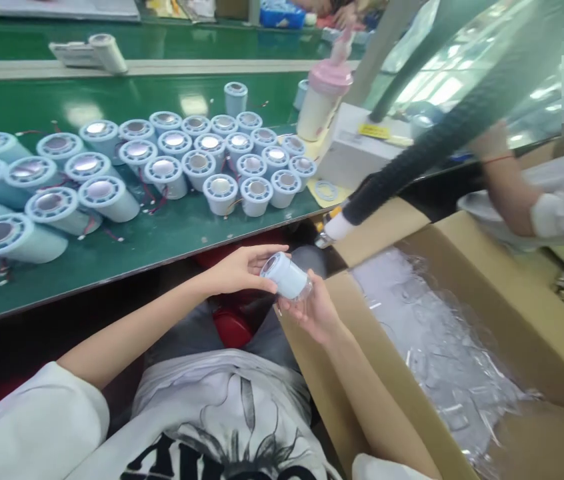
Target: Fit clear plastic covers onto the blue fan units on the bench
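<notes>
Pale blue stands out between the two hands: a cylinder (288, 276), held in the air above the lap, just off the near edge of the bench (172, 233). The left hand (243, 271) grips its upper end, thumb on the near side, fingers reaching round the far side. The right hand (319, 309) curls round the lower end, where a clear plastic cover (305, 292) shows; how far up the cylinder it reaches is hard to tell.

Both hands touch the cylinder, so neither arm is farther off. It lies to the right of the left hand and to the left of the right hand, its long axis running roughly from one palm to the other. That axis is tilted: the ringed end points up and leftward, toward the bench, while the clear end points down and rightward, into the right palm.

Beyond the right hand, a cardboard box (379, 347) holds a heap of clear plastic pieces (442, 347), with the right forearm over its near wall. Past the left hand, many similar cylinders (256, 196) stand close together on the green bench, ringed ends up. Farther right are a pink-lidded bottle (319, 100), a white box (362, 147) and a dark ribbed hose (412, 157). Another person's arm (507, 187) shows beyond the cardboard box.
</notes>
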### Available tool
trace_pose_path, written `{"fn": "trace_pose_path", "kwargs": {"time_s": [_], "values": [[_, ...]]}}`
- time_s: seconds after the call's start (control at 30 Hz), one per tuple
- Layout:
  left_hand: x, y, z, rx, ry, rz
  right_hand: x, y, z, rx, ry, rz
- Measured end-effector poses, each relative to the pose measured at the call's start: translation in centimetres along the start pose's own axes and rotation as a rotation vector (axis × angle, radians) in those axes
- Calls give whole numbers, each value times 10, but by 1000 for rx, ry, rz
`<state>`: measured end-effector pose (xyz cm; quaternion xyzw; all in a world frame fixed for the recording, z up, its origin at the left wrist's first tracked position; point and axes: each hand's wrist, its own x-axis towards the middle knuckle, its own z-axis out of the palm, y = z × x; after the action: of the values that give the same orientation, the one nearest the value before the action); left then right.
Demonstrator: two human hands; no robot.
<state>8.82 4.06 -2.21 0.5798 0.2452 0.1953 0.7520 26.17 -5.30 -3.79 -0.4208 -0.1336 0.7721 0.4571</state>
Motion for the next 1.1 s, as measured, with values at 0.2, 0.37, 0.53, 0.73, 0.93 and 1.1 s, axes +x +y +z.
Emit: {"fn": "trace_pose_path", "kwargs": {"time_s": [0.2, 0.37, 0.53, 0.73, 0.93, 1.1], "values": [[70, 0, -5, 57, -93, -12, 27, -15, -30, 54, 43, -120], [72, 9, -10, 90, -132, -20, 32, -26, -28, 64, 15, -102], [49, 17, -13, 142, -90, 7, 20, -32, -15, 26, -2, -60], [3, 25, -2, 220, -65, 142, -7, -29, 7, -96, 5, 46], [-34, 33, 9, 466, -82, 254, -32, -22, 24, -201, -79, 89], [-49, 42, 17, 660, -86, 331, -40, -14, 27, -261, -192, 116]]}}
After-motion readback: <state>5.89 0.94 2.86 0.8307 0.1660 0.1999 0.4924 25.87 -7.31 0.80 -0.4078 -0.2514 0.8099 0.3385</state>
